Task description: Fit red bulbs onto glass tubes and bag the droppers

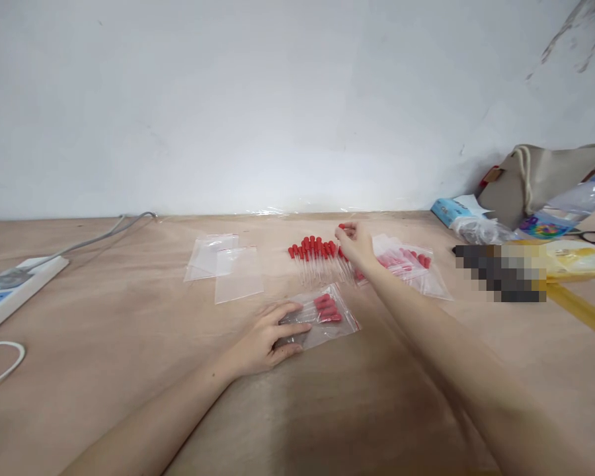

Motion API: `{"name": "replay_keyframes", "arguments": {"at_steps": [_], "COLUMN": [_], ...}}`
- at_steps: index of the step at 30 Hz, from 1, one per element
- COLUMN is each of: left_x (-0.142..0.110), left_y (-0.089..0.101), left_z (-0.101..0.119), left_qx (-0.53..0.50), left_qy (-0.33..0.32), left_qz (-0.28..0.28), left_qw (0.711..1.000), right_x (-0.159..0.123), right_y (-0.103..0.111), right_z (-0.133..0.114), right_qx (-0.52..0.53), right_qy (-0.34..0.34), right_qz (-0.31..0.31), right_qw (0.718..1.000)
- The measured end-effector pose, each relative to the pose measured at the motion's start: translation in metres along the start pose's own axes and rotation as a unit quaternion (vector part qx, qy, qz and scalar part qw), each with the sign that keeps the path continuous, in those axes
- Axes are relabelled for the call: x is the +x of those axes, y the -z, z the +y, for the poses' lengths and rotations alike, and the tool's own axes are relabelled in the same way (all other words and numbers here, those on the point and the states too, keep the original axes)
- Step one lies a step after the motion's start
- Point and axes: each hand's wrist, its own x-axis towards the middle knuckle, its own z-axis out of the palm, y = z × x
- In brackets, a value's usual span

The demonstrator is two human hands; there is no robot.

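My left hand (272, 334) lies with fingers spread over the near end of a clear zip bag (347, 324), pressing it on the table. Inside that bag are several droppers with red bulbs (328, 309). Beyond it, my right hand (357, 246) pinches a dropper by its red bulb (342, 227); most of its tube is hidden. Just left of that hand lies a row of loose red-bulb droppers (312, 250), tubes toward me. Filled zip bags (401, 263) are heaped partly behind my right wrist.
Flat zip bags (238, 274) lie left of the droppers. A power strip (24, 287) with a grey cable (109, 233) is at far left. On the right are a blue tissue pack (451, 211), a plastic bottle (570, 208), a grey bag (550, 175) and yellow tape (582, 314).
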Motion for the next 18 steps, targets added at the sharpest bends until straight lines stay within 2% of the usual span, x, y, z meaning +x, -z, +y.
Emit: {"name": "replay_keyframes", "arguments": {"at_steps": [3,6,8,12,18], "left_x": [0.0,0.0,-0.001,0.0,0.001], "left_y": [-0.001,-0.003,-0.003,-0.001,0.0], "left_z": [0.0,-0.002,-0.003,-0.001,0.001], "left_qx": [0.008,0.006,0.002,-0.004,-0.008], "left_qy": [-0.003,-0.005,-0.002,-0.001,-0.003], "left_qz": [0.007,0.012,0.009,0.003,0.012], "left_qw": [1.0,1.0,1.0,1.0,1.0], "right_x": [-0.026,-0.058,-0.077,-0.1,-0.114], "right_y": [0.037,0.07,0.082,0.086,0.079], "right_z": [0.001,0.012,0.022,0.034,0.027], "right_qx": [0.14,0.194,0.211,0.248,0.266], "right_qy": [0.032,-0.006,-0.023,-0.053,-0.09], "right_qz": [0.009,-0.003,-0.011,0.002,-0.019], "right_qw": [0.99,0.981,0.977,0.967,0.96]}}
